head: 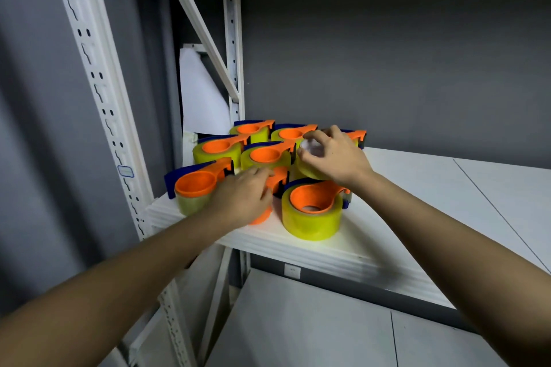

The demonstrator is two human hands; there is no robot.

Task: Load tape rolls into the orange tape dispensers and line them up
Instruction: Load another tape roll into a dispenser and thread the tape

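Several orange tape dispensers with blue blades stand in rows on the white shelf [402,188], each holding a yellow tape roll. My left hand [241,197] covers an orange dispenser [277,180] with no roll in it, fingers curled over its top. My right hand [331,155] grips a loose yellow tape roll [307,171] from above, just right of that dispenser. A loaded dispenser [313,208] sits at the front, near the shelf edge. Another loaded dispenser [196,188] stands at the front left.
White slotted rack uprights [98,92] rise at the left, with a diagonal brace [196,21] behind. A dark grey wall backs the shelf. A lower white shelf [298,322] lies beneath. A white sheet [202,98] stands behind the dispensers.
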